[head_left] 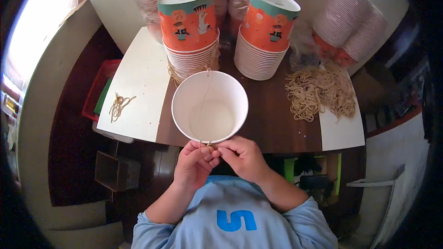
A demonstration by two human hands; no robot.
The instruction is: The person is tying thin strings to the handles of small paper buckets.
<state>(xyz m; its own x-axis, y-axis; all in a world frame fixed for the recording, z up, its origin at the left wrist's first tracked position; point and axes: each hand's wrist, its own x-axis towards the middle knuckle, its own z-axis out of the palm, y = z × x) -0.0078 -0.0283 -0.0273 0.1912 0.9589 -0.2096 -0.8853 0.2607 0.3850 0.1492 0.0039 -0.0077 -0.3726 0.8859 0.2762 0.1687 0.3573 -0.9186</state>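
A white paper bucket [235, 97] tilts its open mouth toward me at the table's near edge. A thin tan string [206, 97] runs across the opening from a hole in the far rim to the near rim. There my left hand [194, 159] is closed, its thumb and fingers pinching the string. My right hand [244, 157] pinches the same string just beside it, fingers closed near the rim. Looped string bunches between the fingertips; whether it is knotted is too small to tell.
Behind stand two stacks of nested buckets, the left stack [189, 32] and the right stack [267, 32], each topped by an upside-down orange-and-green one. A heap of tan strings [320, 92] lies right, a small bunch [121, 106] left. Wrapped bucket stacks [344, 16] rise farther back.
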